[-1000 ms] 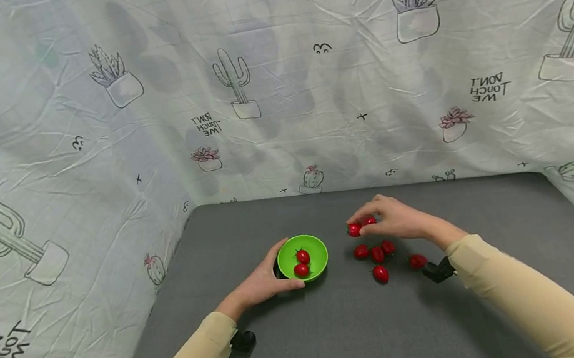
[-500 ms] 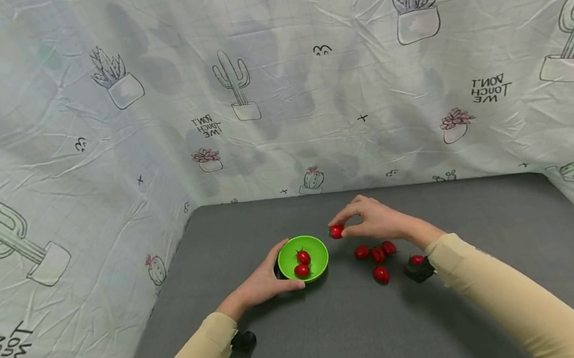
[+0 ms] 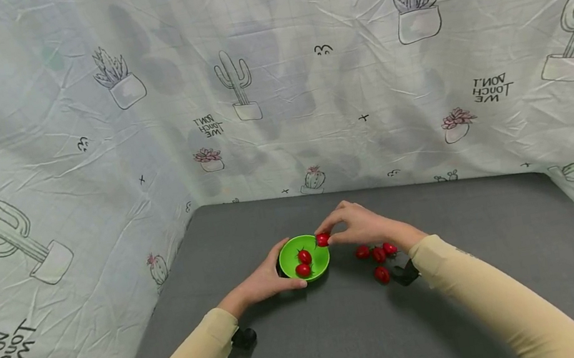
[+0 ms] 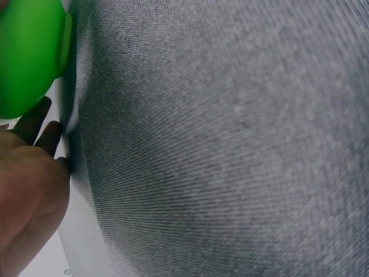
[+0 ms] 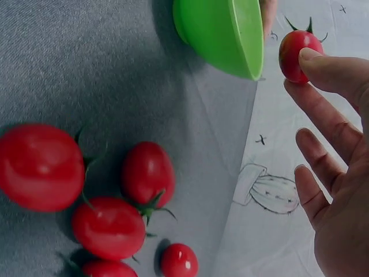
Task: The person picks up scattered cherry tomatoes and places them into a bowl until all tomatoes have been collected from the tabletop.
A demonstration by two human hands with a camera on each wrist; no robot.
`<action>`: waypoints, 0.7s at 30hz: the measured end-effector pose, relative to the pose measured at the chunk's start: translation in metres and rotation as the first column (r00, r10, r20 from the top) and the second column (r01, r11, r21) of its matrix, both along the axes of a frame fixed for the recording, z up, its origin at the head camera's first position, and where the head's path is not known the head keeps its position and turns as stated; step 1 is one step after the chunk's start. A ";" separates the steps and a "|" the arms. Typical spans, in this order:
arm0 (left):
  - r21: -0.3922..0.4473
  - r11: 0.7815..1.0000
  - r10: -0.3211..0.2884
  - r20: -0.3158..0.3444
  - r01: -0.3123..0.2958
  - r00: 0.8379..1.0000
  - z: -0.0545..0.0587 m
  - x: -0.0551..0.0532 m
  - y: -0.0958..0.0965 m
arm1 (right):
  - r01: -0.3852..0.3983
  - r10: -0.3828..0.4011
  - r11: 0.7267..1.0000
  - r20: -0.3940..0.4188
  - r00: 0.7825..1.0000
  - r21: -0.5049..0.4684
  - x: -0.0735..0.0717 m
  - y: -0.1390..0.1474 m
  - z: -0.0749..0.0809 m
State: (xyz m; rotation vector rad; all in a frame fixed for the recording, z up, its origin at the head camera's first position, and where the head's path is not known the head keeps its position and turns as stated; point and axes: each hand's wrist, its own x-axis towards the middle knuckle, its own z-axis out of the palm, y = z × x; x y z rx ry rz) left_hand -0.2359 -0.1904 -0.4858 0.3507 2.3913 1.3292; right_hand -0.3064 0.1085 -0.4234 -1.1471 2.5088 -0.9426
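My left hand [image 3: 260, 282] holds the left side of a green bowl [image 3: 287, 256], thumb at the near rim and fingers at the far side. Two cherry tomatoes [image 3: 303, 270] with green stems lie inside it. Between thumb and index finger, my right hand [image 3: 359, 225] pinches another cherry tomato [image 5: 293, 57], raised at the bowl's right rim. Only part of the bowl [image 4: 27, 55] and hand show in the left wrist view. Several loose cherry tomatoes [image 3: 378, 255] lie on the table right of the bowl, below my right hand; the right wrist view shows this group [image 5: 109, 228] closely.
A dark grey cloth covers the table [image 3: 336, 335]. Behind it and at the left hangs a pale curtain [image 3: 298, 107] printed with potted cacti. Black wrist devices [image 3: 244, 338] sit under both sleeves.
My right hand has moved left with the pinched tomato, from the loose group to the bowl's rim. One loose tomato at the right is now hidden behind the wrist. My left hand stays on the bowl.
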 end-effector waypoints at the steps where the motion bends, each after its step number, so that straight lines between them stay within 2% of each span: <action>1: 0.003 1.000 -0.001 0.002 0.001 1.000 0.000 0.000 0.000 | -0.003 0.003 1.000 0.002 1.000 0.003 0.000 -0.001 -0.001; 7: 0.015 1.000 -0.007 0.006 0.006 1.000 0.001 -0.001 0.000 | -0.011 0.010 0.999 0.015 1.000 0.031 0.001 -0.010 -0.002; 21: 0.044 0.999 -0.022 0.022 0.021 1.000 0.002 0.000 -0.001 | -0.033 0.034 0.997 -0.021 0.999 0.077 0.005 -0.023 -0.007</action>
